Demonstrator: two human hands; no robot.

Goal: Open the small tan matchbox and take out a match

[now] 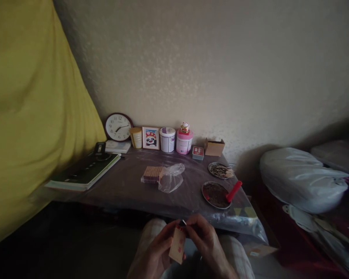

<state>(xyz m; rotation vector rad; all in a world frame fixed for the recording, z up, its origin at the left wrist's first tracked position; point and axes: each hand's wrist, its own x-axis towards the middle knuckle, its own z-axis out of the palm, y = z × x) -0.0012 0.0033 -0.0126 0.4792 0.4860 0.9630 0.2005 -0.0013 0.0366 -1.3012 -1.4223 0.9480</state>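
**Small box held over the lap**

A yellow curtain [26, 108] fills the left; the table [128, 186] stands beyond the knees, with a dark plate [213, 193] at its near right; nearest, the left hand [154, 252] is closed around a small box [177, 245], and the right hand [206, 242] pinches at its top end; it seems the box is being filled or opened; the next move needs a steady, fine pinch.

The little box [177, 248] in my left hand [154, 252] looks like matt cardboard. At twelve o'clock my table [128, 182] wears glossy clear plastic sheeting; a crinkled plastic bag [171, 177] lies there, and at one o'clock a shiny metal dish [215, 194] with a smooth red plastic handle [234, 191].
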